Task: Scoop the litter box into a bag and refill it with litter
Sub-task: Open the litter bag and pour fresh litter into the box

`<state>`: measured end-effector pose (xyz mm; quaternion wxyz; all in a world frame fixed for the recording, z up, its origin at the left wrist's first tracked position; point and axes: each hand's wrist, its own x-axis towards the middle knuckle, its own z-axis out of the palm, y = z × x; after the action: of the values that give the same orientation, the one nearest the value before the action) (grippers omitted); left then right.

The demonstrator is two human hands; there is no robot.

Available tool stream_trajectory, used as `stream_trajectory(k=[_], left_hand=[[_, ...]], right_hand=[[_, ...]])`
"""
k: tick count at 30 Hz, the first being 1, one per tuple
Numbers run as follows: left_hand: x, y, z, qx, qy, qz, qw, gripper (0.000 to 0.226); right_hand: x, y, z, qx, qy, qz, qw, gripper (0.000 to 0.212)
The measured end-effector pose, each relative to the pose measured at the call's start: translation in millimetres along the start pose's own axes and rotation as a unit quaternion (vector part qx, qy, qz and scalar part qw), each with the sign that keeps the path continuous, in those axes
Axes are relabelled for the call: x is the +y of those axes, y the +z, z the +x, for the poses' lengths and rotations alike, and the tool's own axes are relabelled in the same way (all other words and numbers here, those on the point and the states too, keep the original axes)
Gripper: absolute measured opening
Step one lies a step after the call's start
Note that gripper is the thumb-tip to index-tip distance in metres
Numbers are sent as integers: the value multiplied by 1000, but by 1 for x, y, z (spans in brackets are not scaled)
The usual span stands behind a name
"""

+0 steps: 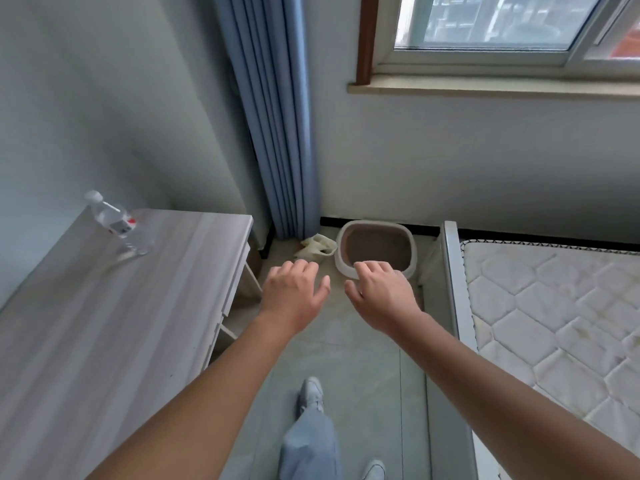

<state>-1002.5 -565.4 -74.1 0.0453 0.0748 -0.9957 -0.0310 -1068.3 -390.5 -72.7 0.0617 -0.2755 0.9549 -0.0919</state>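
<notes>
A white litter box (375, 226) with a brown inner rim stands on the floor against the far wall, filled with brownish litter. A crumpled pale plastic bag (317, 247) lies on the tiles just left of it, by the curtain's foot. Both my arms are stretched forward, palms down. My left hand (292, 292) hovers in the air in front of the bag, fingers loosely bent, holding nothing. My right hand (381, 294) hangs in front of the litter box's near rim and hides part of it; it too holds nothing. No scoop is in sight.
A grey wooden desk (114, 323) fills the left side with a clear water bottle (116, 221) on it. A bed frame with a bare quilted mattress (561, 327) stands on the right. Blue curtains (273, 116) hang in the corner. A narrow tiled aisle runs between desk and bed.
</notes>
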Motion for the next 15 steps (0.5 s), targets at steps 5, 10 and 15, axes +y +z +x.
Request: stream_trajectory(k=[5, 10, 15], left_hand=[[-24, 26, 73, 13, 13, -27, 999, 54], [-35, 38, 137, 12, 48, -35, 998, 48], [-37, 46, 185, -4, 50, -46, 998, 50]], right_hand=[[11, 1, 60, 3, 33, -18, 999, 38], [20, -5, 114, 6, 59, -17, 998, 34], [37, 3, 154, -10, 67, -5, 998, 38]])
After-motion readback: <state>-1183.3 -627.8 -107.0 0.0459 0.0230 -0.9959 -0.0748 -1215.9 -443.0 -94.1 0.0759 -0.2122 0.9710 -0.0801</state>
